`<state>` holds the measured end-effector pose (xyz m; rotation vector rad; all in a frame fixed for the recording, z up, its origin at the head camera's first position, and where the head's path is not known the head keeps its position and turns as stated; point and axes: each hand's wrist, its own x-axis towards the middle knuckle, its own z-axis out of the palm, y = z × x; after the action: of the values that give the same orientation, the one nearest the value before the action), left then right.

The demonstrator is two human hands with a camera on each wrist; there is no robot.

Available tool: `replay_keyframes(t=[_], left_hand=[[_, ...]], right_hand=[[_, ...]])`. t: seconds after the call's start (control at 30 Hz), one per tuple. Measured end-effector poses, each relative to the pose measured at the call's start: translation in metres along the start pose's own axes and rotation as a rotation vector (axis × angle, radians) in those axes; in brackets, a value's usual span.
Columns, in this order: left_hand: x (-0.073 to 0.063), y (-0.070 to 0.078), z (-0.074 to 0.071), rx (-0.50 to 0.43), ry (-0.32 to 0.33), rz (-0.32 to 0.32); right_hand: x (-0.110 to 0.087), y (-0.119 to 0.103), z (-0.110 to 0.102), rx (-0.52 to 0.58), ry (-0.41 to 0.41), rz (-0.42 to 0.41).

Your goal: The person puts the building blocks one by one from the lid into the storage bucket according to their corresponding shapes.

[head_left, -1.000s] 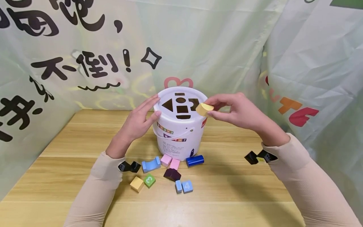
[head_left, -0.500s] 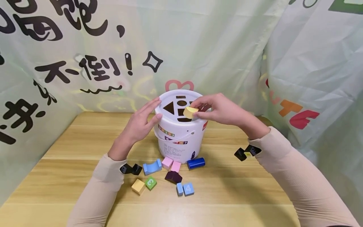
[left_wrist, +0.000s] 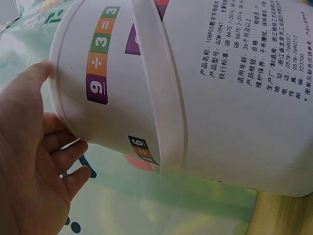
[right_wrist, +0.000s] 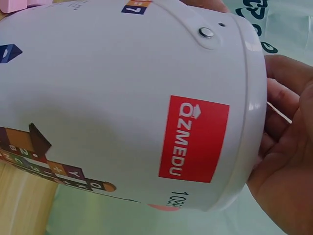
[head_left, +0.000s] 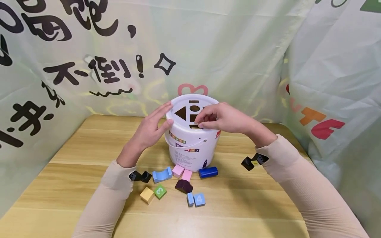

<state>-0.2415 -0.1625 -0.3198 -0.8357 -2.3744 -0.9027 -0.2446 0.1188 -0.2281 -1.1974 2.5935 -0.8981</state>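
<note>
A white bucket (head_left: 190, 148) stands on the table with a shape-sorter lid (head_left: 175, 122) on top, cut with several holes. My left hand (head_left: 150, 129) rests on the lid's left rim, fingers extended and thumb at the front edge. In the left wrist view, its fingertips meet the bucket's rim (left_wrist: 58, 93). My right hand (head_left: 226, 117) is over the lid's right front, loosely curled, with thumb and index fingertips apart right at the front slot (head_left: 194, 126). A thin yellow edge shows in that slot; no block shows between the fingers.
Before the bucket lie a light-blue arched block (head_left: 162, 175), two pink blocks (head_left: 178, 171), a dark-blue cylinder (head_left: 208, 172), a dark purple block (head_left: 184, 186), a yellow block (head_left: 147, 195), a green block (head_left: 160, 191) and two light-blue blocks (head_left: 199, 199). A printed curtain (head_left: 238, 49) hangs behind.
My right hand has moved left over the lid with the yellow half-round block and lowered it to the front slot, where the block has dropped from sight. The left hand stays on the rim.
</note>
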Motion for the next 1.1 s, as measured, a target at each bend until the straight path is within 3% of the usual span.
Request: replay_keyframes(t=[0.23, 0.57, 0.7, 0.87, 1.1], left_hand=[[0.001, 0.001, -0.002, 0.000, 0.005, 0.001], [0.001, 0.001, -0.001, 0.003, -0.011, -0.018], [0.002, 0.001, 0.002, -0.004, -0.018, -0.015], [0.003, 0.000, 0.003, -0.007, -0.015, -0.010], [0.000, 0.000, 0.003, -0.006, 0.009, 0.001]], right_hand=[[-0.014, 0.002, 0.001, 0.016, 0.096, -0.026], [-0.050, 0.014, 0.005, 0.071, 0.327, -0.213], [-0.069, 0.025, 0.010, 0.136, 0.415, -0.233], [-0.084, 0.045, 0.029, 0.235, 0.374, -0.159], [-0.092, 0.067, 0.061, 0.242, 0.237, -0.021]])
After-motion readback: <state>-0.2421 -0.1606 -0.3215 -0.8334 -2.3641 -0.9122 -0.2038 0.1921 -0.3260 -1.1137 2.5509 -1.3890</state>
